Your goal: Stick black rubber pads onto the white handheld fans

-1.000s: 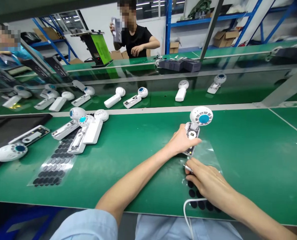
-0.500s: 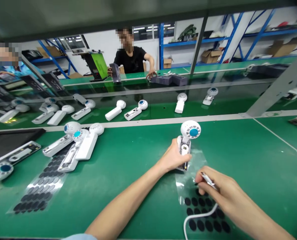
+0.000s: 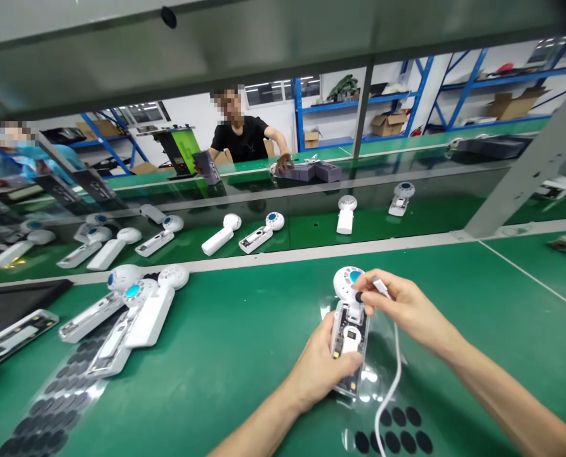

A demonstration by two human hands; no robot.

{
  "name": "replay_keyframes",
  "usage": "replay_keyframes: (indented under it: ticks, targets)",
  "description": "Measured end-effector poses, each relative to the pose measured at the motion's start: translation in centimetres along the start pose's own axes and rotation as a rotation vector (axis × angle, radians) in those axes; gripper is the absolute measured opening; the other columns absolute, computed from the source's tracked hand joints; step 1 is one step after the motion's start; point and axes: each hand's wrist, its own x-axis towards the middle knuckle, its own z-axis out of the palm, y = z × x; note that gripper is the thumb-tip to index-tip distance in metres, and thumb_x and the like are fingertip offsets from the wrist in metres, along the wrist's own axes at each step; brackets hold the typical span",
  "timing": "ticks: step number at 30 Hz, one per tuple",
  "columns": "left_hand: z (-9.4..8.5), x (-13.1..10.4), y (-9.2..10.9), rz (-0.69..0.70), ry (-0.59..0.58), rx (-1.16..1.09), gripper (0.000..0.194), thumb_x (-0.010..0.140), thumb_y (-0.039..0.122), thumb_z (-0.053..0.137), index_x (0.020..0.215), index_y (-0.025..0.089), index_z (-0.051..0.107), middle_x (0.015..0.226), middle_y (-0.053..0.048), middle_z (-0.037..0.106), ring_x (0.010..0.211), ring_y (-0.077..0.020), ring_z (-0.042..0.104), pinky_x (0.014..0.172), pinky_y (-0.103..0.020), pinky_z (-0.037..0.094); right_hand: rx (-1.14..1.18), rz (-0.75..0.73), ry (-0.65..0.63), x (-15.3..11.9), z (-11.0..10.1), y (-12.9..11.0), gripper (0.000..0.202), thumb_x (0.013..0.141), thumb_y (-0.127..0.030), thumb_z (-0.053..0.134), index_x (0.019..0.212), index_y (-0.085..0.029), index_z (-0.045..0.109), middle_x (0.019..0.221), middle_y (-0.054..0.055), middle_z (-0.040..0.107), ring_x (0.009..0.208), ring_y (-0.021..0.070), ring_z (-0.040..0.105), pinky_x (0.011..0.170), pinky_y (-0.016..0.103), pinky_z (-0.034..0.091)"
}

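Upward from a clear disc sheet [image 3: 346, 438] at 5 o'clock, the right hand [image 3: 404, 298] has travelled to the head of the held device [image 3: 351, 343]. At 11 o'clock a co-worker [image 3: 245, 143] has lowered a dark box [image 3: 207, 168] that was up beside the head a second ago.

From the left, a black tray [image 3: 14, 308] sits at 9 o'clock, an opened device [image 3: 23, 333] lying over or beside its rim; which of the two cannot be told. At 8 o'clock three white handheld devices [image 3: 150, 317] overlap at the far end of another disc sheet [image 3: 96, 388]. Dark grey boxes [image 3: 328, 171] lie near 12 o'clock under the co-worker's other hand, contents hidden. Toward 5 o'clock the left hand [image 3: 321, 365] is wrapped round the held device's handle, its casing open on a circuit board. At 4 o'clock the right hand pinches a black disc [image 3: 359, 296] in its fingertips and also grips a plug on a white cable [image 3: 397, 355]. At 2 o'clock a cardboard box [image 3: 516, 101] stands on blue shelving [image 3: 556, 73], its inside out of sight.

Underneath, the table [image 3: 245, 330] is glossy green; past its pale rail [image 3: 306, 251] more white devices [image 3: 219, 240] lie spaced out.
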Motion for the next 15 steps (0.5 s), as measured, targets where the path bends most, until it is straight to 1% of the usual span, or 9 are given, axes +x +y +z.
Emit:
replay_keyframes:
  ticks: [2, 4, 6, 8, 11, 15]
  targets:
    - [0.0, 0.3, -0.3, 0.004, 0.023, -0.023, 0.042, 0.065, 0.021, 0.060, 0.104, 0.019, 0.044, 0.085, 0.001, 0.054, 0.071, -0.0112, 0.054, 0.067, -0.025, 0.043, -0.044, 0.046, -0.028, -0.5, 0.2, -0.2, 0.012, 0.078, -0.029, 0.051, 0.086, -0.020, 0.051, 0.056, -0.006, 0.052, 0.058, 0.0154, 0.050, 0.061, 0.027, 0.039]
    - [0.0, 0.5, -0.5, 0.008, 0.048, -0.026, 0.039, 0.066, 0.019, 0.059, 0.102, 0.019, 0.043, 0.085, 0.001, 0.054, 0.070, -0.0111, 0.054, 0.068, -0.026, 0.044, -0.159, 0.081, -0.055, -1.1, 0.8, -0.5, 0.008, 0.079, -0.028, 0.048, 0.078, -0.021, 0.052, 0.056, -0.006, 0.051, 0.056, 0.0152, 0.049, 0.056, 0.026, 0.036]
    - [0.0, 0.5, -0.6, 0.004, 0.059, -0.030, 0.035, 0.068, 0.018, 0.057, 0.100, 0.018, 0.043, 0.083, 0.001, 0.054, 0.068, -0.0108, 0.055, 0.068, -0.026, 0.045, -0.301, 0.063, -0.041, -1.7, 1.5, -0.7, 0.013, 0.080, -0.025, 0.045, 0.069, -0.021, 0.051, 0.059, -0.004, 0.050, 0.057, 0.0155, 0.048, 0.055, 0.026, 0.033]
    - [0.0, 0.6, -0.6, -0.001, 0.049, -0.052, 0.034, 0.069, 0.017, 0.056, 0.100, 0.018, 0.042, 0.082, 0.002, 0.054, 0.066, -0.0103, 0.055, 0.067, -0.026, 0.046, -0.400, 0.021, -0.017, -2.0, 2.2, -0.7, 0.015, 0.081, -0.022, 0.044, 0.067, -0.021, 0.050, 0.064, -0.003, 0.052, 0.062, 0.0162, 0.049, 0.058, 0.026, 0.033]
    - [0.1, 0.6, -0.6, -0.003, 0.035, -0.079, 0.034, 0.069, 0.015, 0.055, 0.100, 0.018, 0.041, 0.082, 0.002, 0.055, 0.064, -0.0098, 0.056, 0.065, -0.026, 0.047, -0.452, -0.003, -0.015, -2.0, 2.8, -0.3, 0.015, 0.082, -0.020, 0.043, 0.068, -0.021, 0.049, 0.070, -0.003, 0.053, 0.065, 0.0165, 0.051, 0.060, 0.027, 0.034]
    - [0.1, 0.7, -0.7, -0.008, 0.040, -0.090, 0.034, 0.067, 0.013, 0.054, 0.098, 0.018, 0.041, 0.083, 0.002, 0.055, 0.064, -0.0094, 0.056, 0.065, -0.025, 0.047, -0.491, -0.007, -0.020, -1.9, 2.9, 0.1, 0.015, 0.082, -0.019, 0.041, 0.069, -0.022, 0.049, 0.072, -0.001, 0.054, 0.067, 0.0177, 0.052, 0.061, 0.028, 0.035]
